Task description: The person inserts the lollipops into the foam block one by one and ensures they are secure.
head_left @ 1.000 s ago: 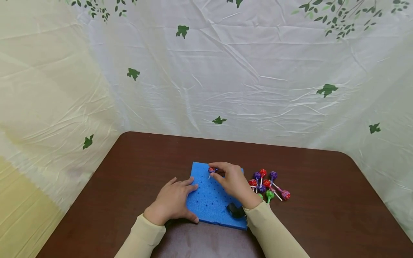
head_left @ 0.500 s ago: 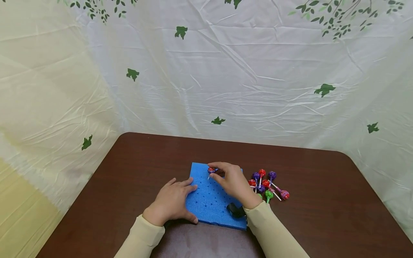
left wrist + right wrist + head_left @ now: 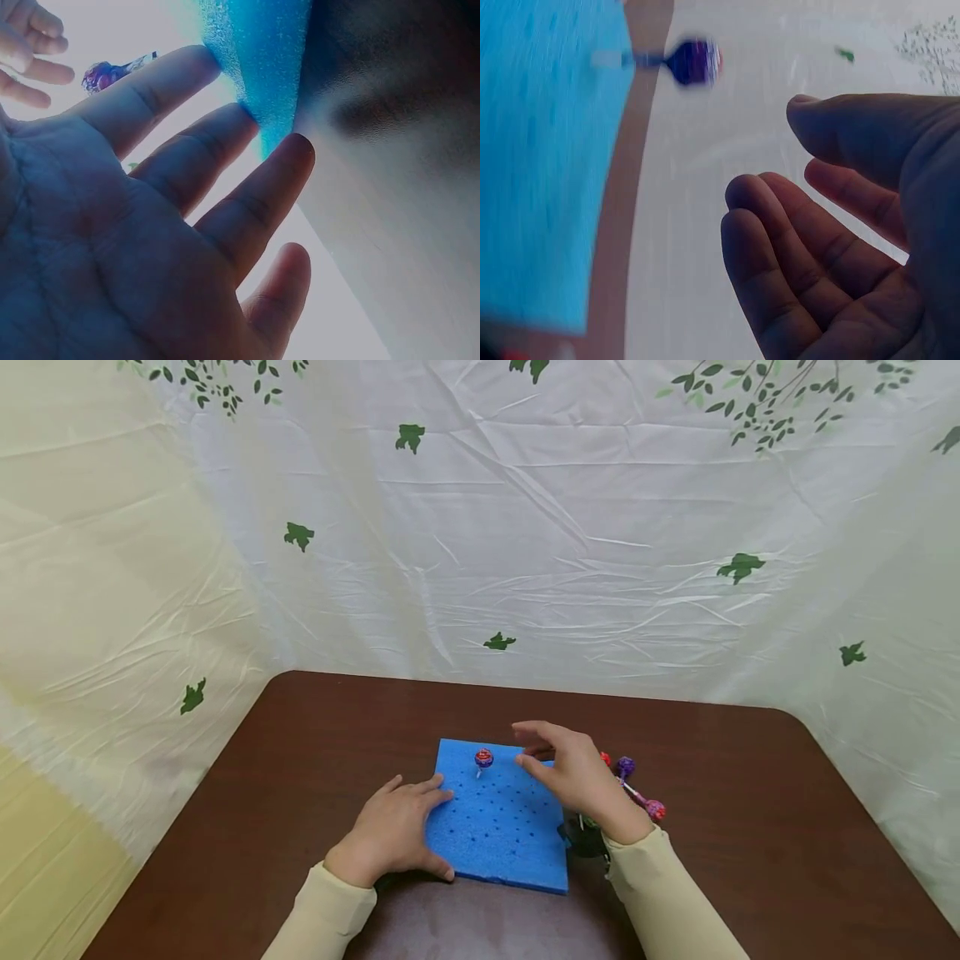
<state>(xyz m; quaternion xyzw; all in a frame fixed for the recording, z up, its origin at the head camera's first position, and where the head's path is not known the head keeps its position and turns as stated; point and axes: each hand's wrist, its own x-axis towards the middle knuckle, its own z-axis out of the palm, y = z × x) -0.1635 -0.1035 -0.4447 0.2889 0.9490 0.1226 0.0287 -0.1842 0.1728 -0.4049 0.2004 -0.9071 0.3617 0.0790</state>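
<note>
A blue foam board (image 3: 495, 852) dotted with small holes lies on the table. One lollipop (image 3: 483, 758) with a red and purple wrapper stands in it near the far left corner; the right wrist view shows the same lollipop (image 3: 694, 61) blurred, its stick toward the foam. My left hand (image 3: 393, 831) rests against the board's left edge, fingers spread, fingertips touching the foam in the left wrist view. Above the board's right side, my right hand (image 3: 581, 777) is apart from the lollipop, holding nothing, thumb and fingers parted.
Several loose lollipops (image 3: 656, 810) lie on the brown table (image 3: 735, 860) right of the board, partly hidden by my right hand and wrist. A white curtain (image 3: 600, 610) with green leaf prints hangs behind the table.
My right hand has let go of the lollipop and moved right, leaving it standing in the foam. The left hand stays at the board's edge. The head view has shifted slightly.
</note>
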